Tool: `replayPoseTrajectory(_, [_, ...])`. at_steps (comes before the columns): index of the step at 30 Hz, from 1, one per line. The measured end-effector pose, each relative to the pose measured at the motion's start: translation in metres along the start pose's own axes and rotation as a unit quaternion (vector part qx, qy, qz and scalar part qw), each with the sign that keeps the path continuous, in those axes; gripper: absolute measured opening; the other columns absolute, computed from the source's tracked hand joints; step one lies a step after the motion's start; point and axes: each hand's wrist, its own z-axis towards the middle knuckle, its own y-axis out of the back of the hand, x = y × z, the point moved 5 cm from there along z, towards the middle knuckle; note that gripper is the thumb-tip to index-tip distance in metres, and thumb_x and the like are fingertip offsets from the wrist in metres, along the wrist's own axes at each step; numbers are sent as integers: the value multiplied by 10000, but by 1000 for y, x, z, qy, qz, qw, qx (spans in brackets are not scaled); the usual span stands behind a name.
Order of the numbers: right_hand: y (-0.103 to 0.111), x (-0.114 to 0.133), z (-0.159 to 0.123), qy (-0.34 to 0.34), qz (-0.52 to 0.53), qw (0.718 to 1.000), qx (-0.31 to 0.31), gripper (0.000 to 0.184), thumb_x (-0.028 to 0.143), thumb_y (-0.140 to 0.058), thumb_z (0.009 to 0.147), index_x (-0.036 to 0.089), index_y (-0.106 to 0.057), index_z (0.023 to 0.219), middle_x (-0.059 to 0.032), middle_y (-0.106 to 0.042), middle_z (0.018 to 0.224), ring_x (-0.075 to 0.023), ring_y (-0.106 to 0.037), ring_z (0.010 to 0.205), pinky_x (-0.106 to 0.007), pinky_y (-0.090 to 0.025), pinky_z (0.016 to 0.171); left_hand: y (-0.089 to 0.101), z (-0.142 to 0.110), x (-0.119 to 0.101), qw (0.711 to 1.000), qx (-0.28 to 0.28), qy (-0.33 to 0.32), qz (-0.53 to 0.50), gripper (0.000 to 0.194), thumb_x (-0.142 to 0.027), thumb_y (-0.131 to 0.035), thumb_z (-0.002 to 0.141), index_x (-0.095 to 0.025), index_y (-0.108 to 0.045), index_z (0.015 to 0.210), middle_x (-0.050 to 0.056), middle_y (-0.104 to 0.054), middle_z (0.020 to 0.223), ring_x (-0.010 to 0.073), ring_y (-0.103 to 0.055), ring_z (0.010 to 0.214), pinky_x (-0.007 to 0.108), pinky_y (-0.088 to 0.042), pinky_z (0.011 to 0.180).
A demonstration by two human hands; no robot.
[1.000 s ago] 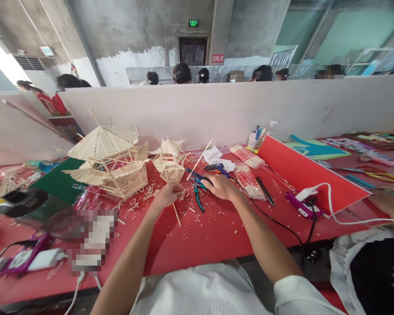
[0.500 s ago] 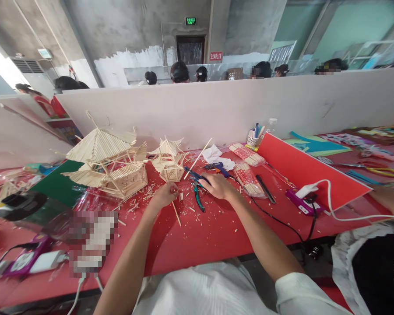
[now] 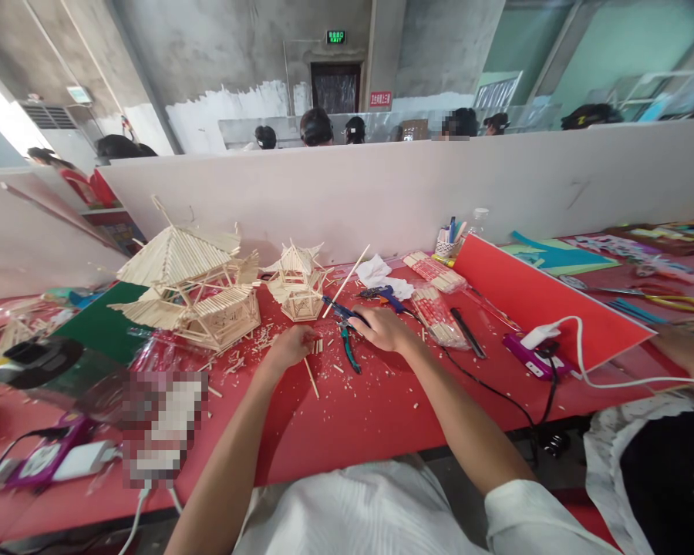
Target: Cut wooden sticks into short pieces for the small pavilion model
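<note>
My left hand [image 3: 292, 344] rests on the red table [image 3: 375, 416] with its fingers curled around small wooden stick pieces [image 3: 317, 346]. A thin wooden stick [image 3: 311, 377] lies just below it. My right hand [image 3: 382, 327] lies over the handles of blue-green pliers [image 3: 347, 343], fingers bent on them. A small stick pagoda [image 3: 298, 281] stands just behind both hands. A larger stick pavilion [image 3: 190, 285] stands to the left.
Wood scraps litter the table. Packs of sticks [image 3: 439, 316], a blue glue gun [image 3: 382, 294], white tissue [image 3: 379, 274], a red board [image 3: 532, 304], a purple device [image 3: 529, 356] with black cable and a white charger [image 3: 540, 337] lie right. A green mat [image 3: 107, 316] lies left. Another person sits at right.
The view tilted up slightly. My left hand edged a little toward the small stick pieces; my right hand stayed on the pliers.
</note>
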Motion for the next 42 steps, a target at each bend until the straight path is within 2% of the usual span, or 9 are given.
replayPoseTrajectory(6, [1, 3, -1, -3, -1, 1000, 9, 465, 541, -285, 1023, 208, -609, 1004, -78, -715, 878, -245, -661, 810, -313, -366, 683, 0, -3, -9, 1000, 23, -11, 3, 309, -95, -653, 677, -193, -761, 949, 49, -734, 772, 236, -659, 700, 311, -481, 711])
replayPoseTrajectory(12, [-3, 0, 0, 7, -2, 1000, 5, 468, 546, -279, 1027, 210, -605, 1018, -78, -720, 889, -248, -667, 820, -309, -367, 677, -5, -3, -11, 996, 19, -80, -43, 374, -148, -725, 613, -215, -760, 979, 59, -719, 792, 234, -654, 684, 306, -504, 661])
replayPoseTrajectory(18, [-3, 1, 1, 13, 4, 1000, 3, 457, 532, -290, 1030, 204, -608, 1034, -86, -725, 922, -252, -670, 859, -311, -381, 705, -12, 0, -9, 994, 27, -105, -17, 346, -146, -696, 658, -225, -757, 990, 64, -735, 853, 242, -677, 729, 311, -513, 680])
replayPoseTrajectory(23, [-3, 1, 0, 7, 7, 1000, 10, 451, 523, -299, 1030, 202, -616, 1039, -91, -725, 927, -256, -671, 865, -315, -387, 718, -11, 0, -13, 992, 22, -123, -20, 331, -130, -720, 647, -224, -766, 961, 74, -745, 901, 242, -676, 741, 310, -516, 692])
replayPoseTrajectory(27, [-4, 0, 0, 10, 11, 1000, 9, 453, 527, -306, 1027, 200, -618, 1059, -97, -729, 948, -259, -673, 878, -316, -389, 721, -13, -1, -16, 988, 42, -144, 23, 341, -145, -692, 706, -220, -762, 1031, 80, -742, 953, 233, -674, 775, 302, -516, 723])
replayPoseTrajectory(33, [-7, -3, 1, 15, 11, 1000, 1, 459, 533, -306, 1025, 200, -620, 1057, -90, -735, 945, -257, -676, 863, -313, -389, 705, -16, -4, -23, 979, 86, -139, 125, 301, -188, -627, 826, -201, -727, 1110, 87, -733, 1101, 213, -678, 863, 285, -507, 797])
replayPoseTrajectory(42, [-7, -3, 1, 8, 1, 1000, 7, 458, 531, -318, 1026, 198, -626, 1093, -97, -739, 974, -263, -683, 888, -308, -391, 707, -15, -4, -25, 974, 91, -144, 148, 221, -139, -629, 820, -185, -742, 1005, 79, -743, 962, 204, -675, 815, 266, -491, 746])
